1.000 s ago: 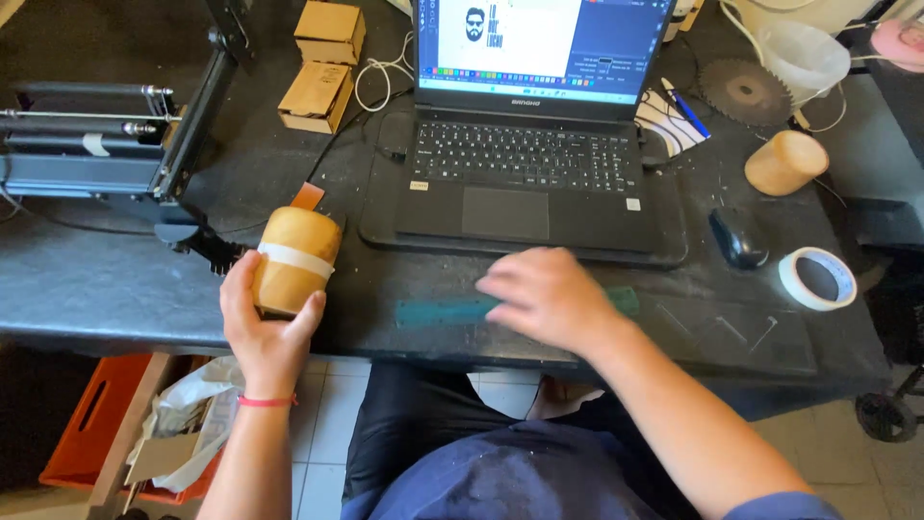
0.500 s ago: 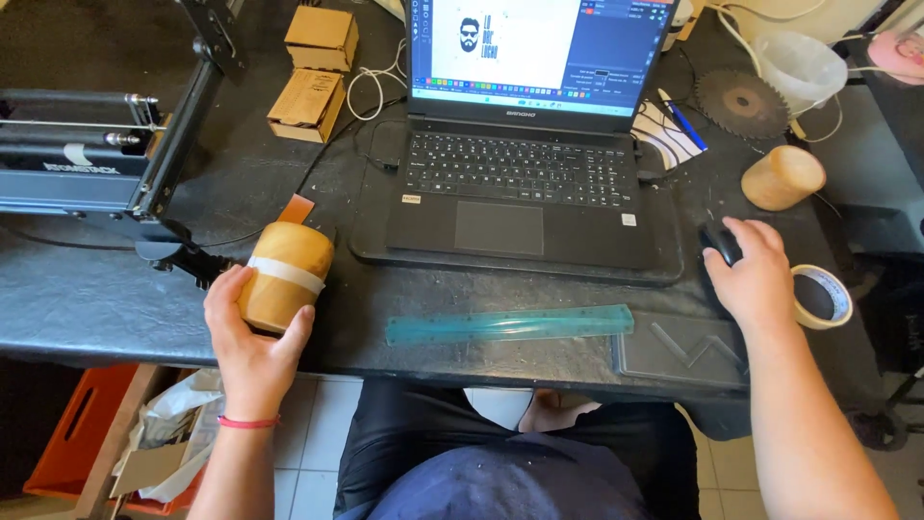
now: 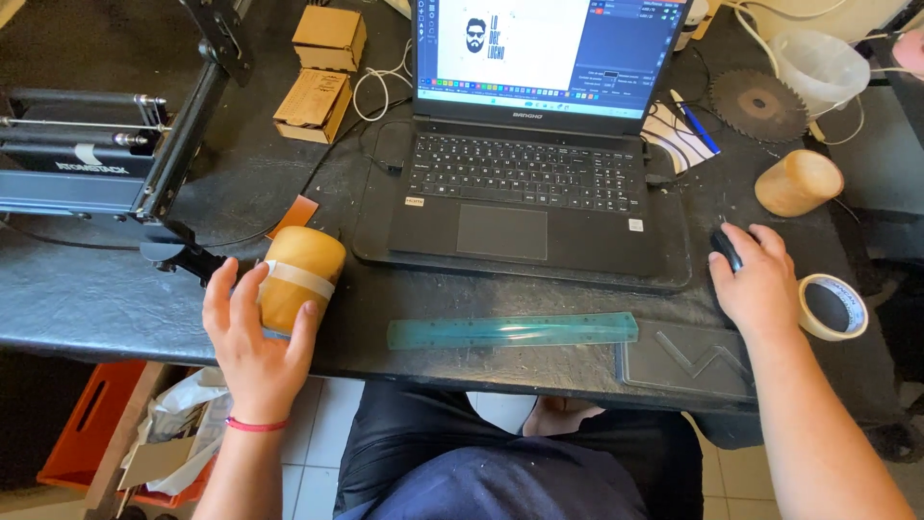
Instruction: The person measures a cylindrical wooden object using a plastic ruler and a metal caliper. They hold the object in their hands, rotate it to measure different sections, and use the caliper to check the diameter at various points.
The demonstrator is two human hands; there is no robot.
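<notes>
My left hand (image 3: pixel 252 339) is wrapped around a rounded wooden cup (image 3: pixel 299 273) with a band of pale tape, lying on its side on the black table (image 3: pixel 87 299). My right hand (image 3: pixel 760 284) rests on a black computer mouse (image 3: pixel 726 246) to the right of an open black laptop (image 3: pixel 531 197). A translucent teal ruler (image 3: pixel 512 330) lies flat between my hands, near the table's front edge.
A black metal machine frame (image 3: pixel 106 154) fills the far left. Small wooden boxes (image 3: pixel 320 67) stand behind the cup. A second wooden cup (image 3: pixel 797 182), a saw blade (image 3: pixel 759 105), a plastic jug (image 3: pixel 818 67) and a tape roll (image 3: pixel 832 307) sit at the right.
My right hand left the ruler at the table's middle, swung right and settled on the mouse. My left hand kept its hold on the wooden cup.
</notes>
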